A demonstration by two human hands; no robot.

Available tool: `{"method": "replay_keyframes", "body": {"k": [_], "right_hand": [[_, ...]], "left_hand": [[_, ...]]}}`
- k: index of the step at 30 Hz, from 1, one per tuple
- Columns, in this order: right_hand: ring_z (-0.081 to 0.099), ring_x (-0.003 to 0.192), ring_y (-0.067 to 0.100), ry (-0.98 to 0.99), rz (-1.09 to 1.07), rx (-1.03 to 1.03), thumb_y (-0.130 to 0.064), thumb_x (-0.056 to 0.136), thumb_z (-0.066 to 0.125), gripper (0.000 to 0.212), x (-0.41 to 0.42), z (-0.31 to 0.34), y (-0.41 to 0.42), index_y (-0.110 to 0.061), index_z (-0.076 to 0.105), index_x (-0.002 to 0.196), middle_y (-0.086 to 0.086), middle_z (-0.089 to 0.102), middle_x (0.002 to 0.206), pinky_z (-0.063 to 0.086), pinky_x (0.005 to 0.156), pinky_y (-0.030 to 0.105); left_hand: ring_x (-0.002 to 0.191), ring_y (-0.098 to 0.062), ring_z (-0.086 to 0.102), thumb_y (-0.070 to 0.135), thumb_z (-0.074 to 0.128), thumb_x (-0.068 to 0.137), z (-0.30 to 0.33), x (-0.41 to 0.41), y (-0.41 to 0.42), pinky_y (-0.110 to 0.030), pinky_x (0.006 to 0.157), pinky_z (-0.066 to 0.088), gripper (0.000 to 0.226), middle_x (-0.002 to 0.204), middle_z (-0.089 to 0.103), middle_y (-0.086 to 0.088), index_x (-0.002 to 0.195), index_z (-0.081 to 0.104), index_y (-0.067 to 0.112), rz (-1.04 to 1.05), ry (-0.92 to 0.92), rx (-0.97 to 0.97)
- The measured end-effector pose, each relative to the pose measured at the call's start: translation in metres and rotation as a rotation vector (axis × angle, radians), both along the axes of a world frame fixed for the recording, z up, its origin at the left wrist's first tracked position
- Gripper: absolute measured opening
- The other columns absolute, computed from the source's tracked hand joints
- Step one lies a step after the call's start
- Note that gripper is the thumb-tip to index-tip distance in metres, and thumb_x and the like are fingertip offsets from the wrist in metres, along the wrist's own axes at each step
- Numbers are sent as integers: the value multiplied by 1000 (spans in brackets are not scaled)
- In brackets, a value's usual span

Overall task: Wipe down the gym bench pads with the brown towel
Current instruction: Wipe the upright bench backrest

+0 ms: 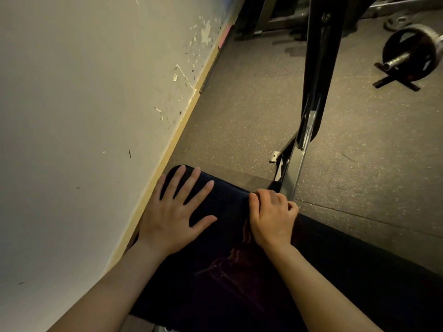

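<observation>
A black bench pad (225,200) lies below me, its rounded far end near the wall. My left hand (175,209) rests flat on the pad with fingers spread. My right hand (271,216) has its fingers curled, gripping the brown towel (237,259) at the pad's right edge. The towel is dark and hard to tell from the pad; it trails back from under my right hand toward me.
A cream wall (84,116) with chipped paint runs close along the left. Speckled rubber floor (251,104) lies ahead. A black metal frame post (316,75) stands just right of the pad's end. A barbell with a weight plate (412,53) lies at far right.
</observation>
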State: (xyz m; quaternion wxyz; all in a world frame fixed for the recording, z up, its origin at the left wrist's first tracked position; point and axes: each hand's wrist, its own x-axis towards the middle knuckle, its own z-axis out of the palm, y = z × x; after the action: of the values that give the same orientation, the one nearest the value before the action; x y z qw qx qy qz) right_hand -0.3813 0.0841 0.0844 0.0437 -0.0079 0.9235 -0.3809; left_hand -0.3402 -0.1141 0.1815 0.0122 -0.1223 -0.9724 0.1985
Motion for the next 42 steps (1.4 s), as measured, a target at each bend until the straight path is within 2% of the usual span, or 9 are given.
{"method": "replay_keyframes", "body": {"k": [4, 9, 16, 21, 26, 30, 36, 39, 42], "right_hand": [[55, 104, 17, 18, 132, -8, -55, 92, 7, 64, -11, 20, -24, -26, 62, 106, -7, 63, 104, 30, 95, 41], [56, 109, 18, 109, 181, -54, -51, 97, 20, 53, 0, -5, 8, -23, 59, 120, -4, 64, 114, 34, 90, 37], [58, 102, 21, -27, -7, 89, -58, 92, 15, 59, 18, -62, 91, -25, 63, 104, -4, 63, 101, 26, 87, 33], [54, 104, 19, -146, -196, 98, -59, 88, 5, 60, 18, -61, 96, -29, 56, 89, -7, 58, 94, 27, 99, 40], [52, 104, 13, -53, 23, -17, -51, 94, 8, 60, 10, -39, 60, -25, 61, 105, -7, 61, 103, 26, 101, 39], [54, 99, 15, 54, 146, -27, -42, 99, 22, 46, 14, -67, 99, -22, 61, 110, -6, 62, 102, 29, 88, 32], [55, 85, 21, -63, 38, 90, -41, 98, 21, 45, 31, -137, 203, -19, 60, 91, -4, 55, 86, 28, 81, 34], [55, 84, 25, -134, -26, 123, -43, 97, 16, 48, 32, -157, 235, -18, 55, 85, -4, 49, 82, 33, 83, 39], [55, 91, 25, -216, -125, 120, -48, 96, 13, 51, 34, -152, 223, -19, 53, 83, 0, 54, 84, 33, 98, 46]], "left_hand": [[150, -33, 23, 68, 25, 97, -1, 0, -1, -59, 117, 23, 68, 162, 28, -7, 153, 34, 31, 1, 4, 28], [150, -33, 23, 65, 24, 98, -1, 1, -2, -60, 116, 24, 66, 162, 29, -7, 153, 36, 29, 5, 0, 23], [148, -34, 28, 58, 32, 97, -1, -1, 0, -59, 117, 21, 63, 158, 35, -11, 150, 42, 25, -23, 55, 41], [144, -33, 34, 40, 40, 96, -15, 11, 44, -59, 116, 15, 55, 153, 42, -15, 144, 50, 16, -36, 166, 138], [141, -30, 40, 35, 41, 97, -46, 22, 115, -58, 116, 18, 49, 148, 49, -14, 141, 53, 16, 40, 132, 268], [142, -34, 38, 39, 39, 98, -70, 26, 131, -60, 116, 18, 53, 151, 45, -15, 143, 52, 14, 112, 92, 188], [149, -37, 22, 45, 33, 100, -91, 29, 133, -61, 118, 6, 59, 162, 27, -13, 153, 38, 19, 94, 94, 19], [149, -37, 20, 45, 33, 101, -93, 26, 137, -61, 118, 4, 58, 162, 25, -13, 154, 36, 21, 102, 112, 9], [149, -37, 21, 44, 35, 102, -95, 27, 135, -62, 118, 6, 56, 162, 26, -12, 155, 34, 24, 83, 116, -19]]}}
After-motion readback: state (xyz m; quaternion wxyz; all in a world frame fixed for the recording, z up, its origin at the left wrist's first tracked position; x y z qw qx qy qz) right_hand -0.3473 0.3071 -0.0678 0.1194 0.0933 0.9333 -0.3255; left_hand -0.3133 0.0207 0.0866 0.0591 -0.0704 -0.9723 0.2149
